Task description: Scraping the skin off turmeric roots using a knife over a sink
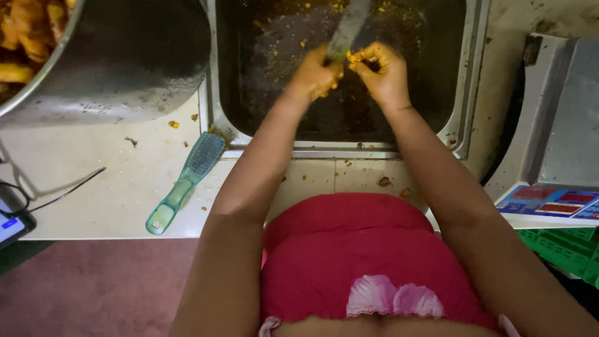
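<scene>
Both my hands are held over a dark steel sink [465, 118] spattered with orange-yellow scraps. My left hand [315, 75] is closed around the handle of a knife [347, 28] whose blade points away from me. My right hand [380, 72] is right beside it, its fingers pinched on a small orange piece of food [357, 57] against the blade's base. Orange residue coats both hands.
A large metal pot [112, 62] with orange food pieces stands at the far left. A green plastic brush [187, 178] lies on the white counter [93, 181]. A weighing scale [555, 143] sits at the right, above a green crate [561, 249]. A phone [9, 224] lies at the left edge.
</scene>
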